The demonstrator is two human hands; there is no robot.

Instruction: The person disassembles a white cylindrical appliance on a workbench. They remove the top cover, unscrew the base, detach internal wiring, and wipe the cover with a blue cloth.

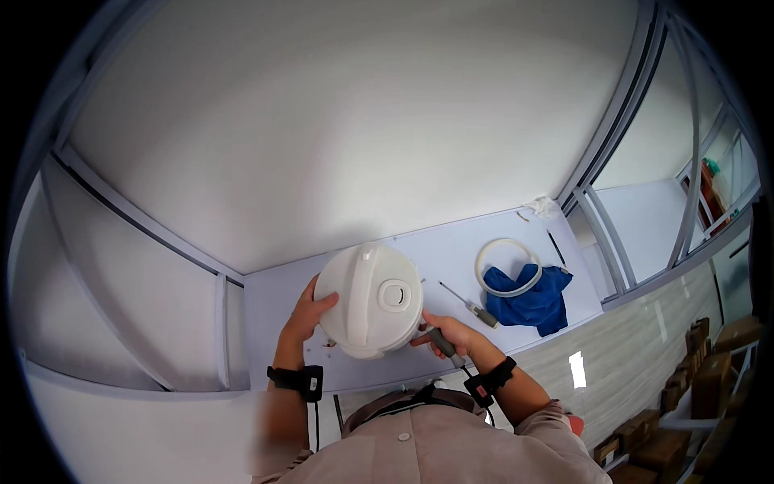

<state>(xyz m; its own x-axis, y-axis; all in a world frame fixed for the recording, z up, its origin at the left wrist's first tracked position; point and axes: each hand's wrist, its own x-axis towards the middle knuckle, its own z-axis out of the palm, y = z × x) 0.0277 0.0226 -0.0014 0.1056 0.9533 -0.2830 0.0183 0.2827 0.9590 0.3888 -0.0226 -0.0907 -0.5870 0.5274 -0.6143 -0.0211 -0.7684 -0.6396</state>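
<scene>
Head view: your left hand (302, 317) grips the cooker (386, 269), your right hand (458, 332) a grey tool (441, 342) beside it, likely a positioning step needing steady fingers.

appliance (380, 302): smooth plastic | cloth (534, 308): matt | lying screwdriver's shaft (454, 293): metal | floor (621, 343): glossy

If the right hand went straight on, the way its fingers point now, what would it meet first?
Most likely the right side of the white round appliance, toward which the right hand, holding a grey-handled tool, points. Depth is unclear; it may already be touching.
</scene>
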